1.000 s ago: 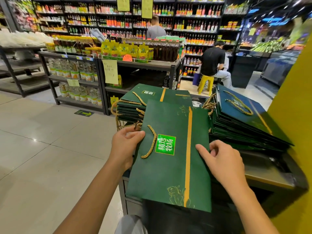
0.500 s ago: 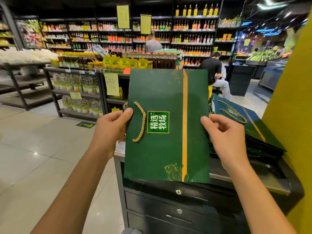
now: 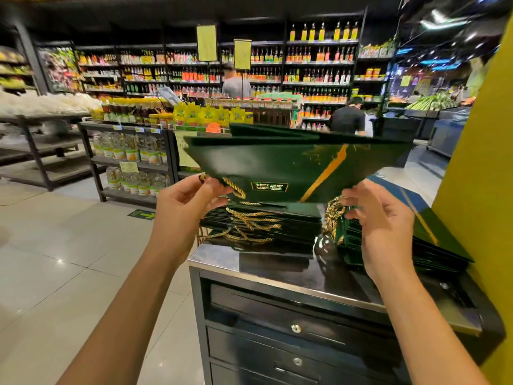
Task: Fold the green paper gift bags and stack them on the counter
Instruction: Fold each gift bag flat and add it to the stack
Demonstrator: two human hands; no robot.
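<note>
Pinches near-left edge of green gift bag [image 3: 291,165] with left hand [image 3: 188,204]: thumb on top, fingers curled beneath, just beside the bag's gold rope handle [image 3: 236,188]. Pinches near-right edge with right hand [image 3: 380,218]: thumb and forefinger at the edge, other fingers loosely curled below; outline smeared by blur, so exact contact hard to read. Holds bag in the air, above the counter [image 3: 216,257] and clear of it, tipped almost flat, printed face toward camera, far edge higher than near edge. Shows diagonal gold stripe [image 3: 324,173] and small green label [image 3: 269,187] on that face; label text not legible. Shows a second layer standing slightly apart at the far edge; cannot tell whether fully flattened. Directly below, on counter: left stack [image 3: 263,226] of flat green bags, gold cords spilling over its near side. Just beside it, right stack [image 3: 433,229], partly hidden by right hand, its far side against the yellow pillar [image 3: 483,162]. Tangle of gold cords [image 3: 333,215] between the two stacks. Under the steel counter top: dark drawers with round locks [image 3: 296,327]. Beyond: pale tiled floor [image 3: 69,245], low rack of jars [image 3: 130,151], tall shelves of bottles [image 3: 319,65], person in grey [image 3: 236,84] facing the shelves, person in black [image 3: 347,118] lower down at right.
</note>
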